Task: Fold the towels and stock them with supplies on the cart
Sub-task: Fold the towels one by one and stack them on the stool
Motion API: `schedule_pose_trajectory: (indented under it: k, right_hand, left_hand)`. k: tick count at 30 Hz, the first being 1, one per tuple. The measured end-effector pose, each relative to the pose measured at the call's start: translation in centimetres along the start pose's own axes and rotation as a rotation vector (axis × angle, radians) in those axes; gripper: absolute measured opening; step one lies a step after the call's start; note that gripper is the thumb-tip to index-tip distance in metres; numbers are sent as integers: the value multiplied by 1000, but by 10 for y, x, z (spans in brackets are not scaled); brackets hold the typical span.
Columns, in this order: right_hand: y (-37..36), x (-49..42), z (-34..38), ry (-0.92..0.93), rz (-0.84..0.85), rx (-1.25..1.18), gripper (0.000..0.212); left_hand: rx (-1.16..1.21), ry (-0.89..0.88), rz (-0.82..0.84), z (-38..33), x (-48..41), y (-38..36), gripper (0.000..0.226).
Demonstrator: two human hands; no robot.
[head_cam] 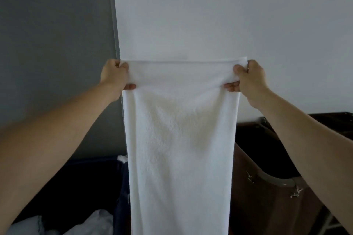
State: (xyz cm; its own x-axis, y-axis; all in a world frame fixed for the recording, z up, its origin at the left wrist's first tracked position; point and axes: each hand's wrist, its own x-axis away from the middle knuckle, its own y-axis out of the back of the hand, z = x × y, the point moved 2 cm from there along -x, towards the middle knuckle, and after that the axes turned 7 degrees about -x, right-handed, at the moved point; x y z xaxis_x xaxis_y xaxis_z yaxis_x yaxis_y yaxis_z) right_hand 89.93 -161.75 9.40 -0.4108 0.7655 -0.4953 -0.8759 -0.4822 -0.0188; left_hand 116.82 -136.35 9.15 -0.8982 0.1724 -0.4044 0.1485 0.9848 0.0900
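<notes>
i'm in the folding step. one white towel [179,139] hangs full length in the air in front of the white wall [210,15]. it is held by its top edge, and its lower end runs out of view at the bottom.

my left hand [114,74] grips the top left corner with the fingers curled round the cloth. my right hand [250,76] grips the top right corner the same way. the top edge is stretched straight and level between them.

next, i judge, the two corners have to come together to halve the towel, with the edges kept matched so it doesn't twist or sag.

counted:
- two hands
- one towel in hand
- one dark blue bin [86,187] at lower left, holding a heap of white linen [91,223] whose pieces i can't tell apart
- one brown bag [267,196] on a grey frame [277,179] at lower right
</notes>
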Motion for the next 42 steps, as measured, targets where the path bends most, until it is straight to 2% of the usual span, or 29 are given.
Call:
schedule_pose_trajectory:
  k: [4, 8, 11, 17, 23, 30, 35, 39, 42]
  right_hand:
    - [-3, -17, -18, -19, 0, -20, 14]
    - [0, -40, -11, 88, 2, -62, 15]
    - [5, -55, 2, 153, 4, -94, 14]
    - [23, -42, 10, 176, 24, -127, 12]
    - [52, 29, 11, 125, 41, -134, 9]
    - [96, 190, -38, -163, 135, -48, 10]
    - [137, 283, -91, -429, 343, 121, 12]
    - [156, 325, -126, -590, 456, 253, 14]
    - [164, 325, -142, -598, 512, 383, 22]
  left_hand:
    - [23, 68, 23, 4, -9, -23, 17]
    - [75, -44, -94, -26, -17, -28, 17]
    - [120, -147, -127, -50, -12, -24, 9]
    - [124, -192, -76, -62, 15, 1, 12]
    - [202, -148, 114, -44, 84, 48, 7]
    - [224, 158, 388, 40, 227, 117, 3]
    - [31, 412, 618, 117, 316, 148, 4]
    - [-141, 493, 733, 166, 350, 150, 14]
    - [-174, 540, 798, 189, 348, 142, 14]
